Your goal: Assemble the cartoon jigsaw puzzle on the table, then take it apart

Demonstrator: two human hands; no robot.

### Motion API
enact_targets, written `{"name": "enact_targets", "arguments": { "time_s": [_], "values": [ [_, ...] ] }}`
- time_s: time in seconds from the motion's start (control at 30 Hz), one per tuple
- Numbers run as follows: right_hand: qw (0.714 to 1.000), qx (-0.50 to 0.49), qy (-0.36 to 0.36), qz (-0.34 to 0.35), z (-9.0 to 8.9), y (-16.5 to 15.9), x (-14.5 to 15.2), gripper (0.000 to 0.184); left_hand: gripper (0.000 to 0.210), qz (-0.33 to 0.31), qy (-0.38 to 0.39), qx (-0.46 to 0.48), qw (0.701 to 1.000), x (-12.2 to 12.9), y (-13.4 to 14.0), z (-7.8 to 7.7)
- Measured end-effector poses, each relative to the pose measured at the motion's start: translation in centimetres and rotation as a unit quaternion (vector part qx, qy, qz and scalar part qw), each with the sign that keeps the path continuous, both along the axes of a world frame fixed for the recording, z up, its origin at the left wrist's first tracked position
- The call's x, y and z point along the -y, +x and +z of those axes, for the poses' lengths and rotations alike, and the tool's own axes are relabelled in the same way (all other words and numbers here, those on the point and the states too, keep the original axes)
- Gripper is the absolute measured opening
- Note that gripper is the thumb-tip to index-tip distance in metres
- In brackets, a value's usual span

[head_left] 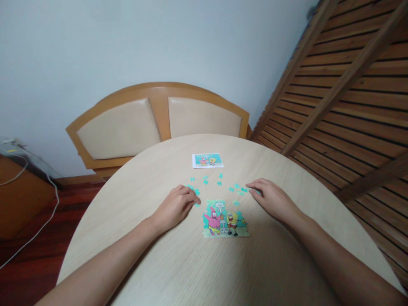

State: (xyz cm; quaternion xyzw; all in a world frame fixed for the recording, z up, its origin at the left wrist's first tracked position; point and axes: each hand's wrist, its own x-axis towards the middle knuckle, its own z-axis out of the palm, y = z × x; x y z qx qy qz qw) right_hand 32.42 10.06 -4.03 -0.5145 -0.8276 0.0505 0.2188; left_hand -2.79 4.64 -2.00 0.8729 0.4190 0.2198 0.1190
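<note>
A partly assembled jigsaw puzzle [214, 232] lies flat on the round table, with a pink starfish, a pale squid figure and a yellow sponge on it. Its upper edge is uneven. My left hand [178, 206] rests left of it, fingers curled together; a teal sliver shows at the fingertips, but whether it is gripped is unclear. To the upper right, my right hand [269, 197] holds nothing, thumb and forefinger apart, fingertips beside a teal jigsaw piece [244, 190]. Several loose teal pieces [205, 182] lie scattered between the hands, beyond the puzzle.
A picture card [208, 160] with the same characters lies farther back on the pale wooden table [153, 263]. Behind the table stands a padded bench [204, 117] against the wall. Wooden slats [347, 106] rise on the right; a white cable [47, 221] hangs at far left.
</note>
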Motion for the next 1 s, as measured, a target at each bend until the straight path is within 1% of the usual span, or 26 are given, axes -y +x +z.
{"name": "enact_targets", "arguments": {
  "time_s": [0.17,0.3,0.43,0.63,0.73,0.87,1.0],
  "values": [
    [1.000,-0.002,0.004,0.004,0.0,0.1,0.0,0.028,0.027,-0.017,0.005,-0.010,1.000,-0.1,0.4,0.0],
    [1.000,0.001,0.004,0.005,0.1,0.0,0.0,0.028,0.023,-0.014,0.005,-0.012,1.000,0.0,0.5,-0.1],
    [1.000,0.006,-0.001,0.001,0.0,-0.1,0.0,0.029,0.018,-0.008,-0.008,0.012,1.000,-0.1,0.7,-0.4],
    [1.000,0.005,0.001,-0.001,0.0,0.0,0.0,0.030,0.016,0.008,-0.027,0.038,0.999,-0.3,1.3,-0.8],
    [1.000,0.004,0.000,-0.004,0.1,-0.1,0.0,0.030,0.016,0.018,-0.025,0.033,0.999,-0.2,1.4,-0.6],
    [1.000,-0.002,-0.009,-0.003,0.3,-0.1,0.2,0.029,0.018,0.023,-0.002,0.001,1.000,0.0,1.3,-0.1],
    [1.000,-0.018,-0.022,-0.009,0.7,0.1,0.2,0.030,0.019,0.023,0.014,-0.019,0.999,0.0,1.0,-0.1]
  ]
}}
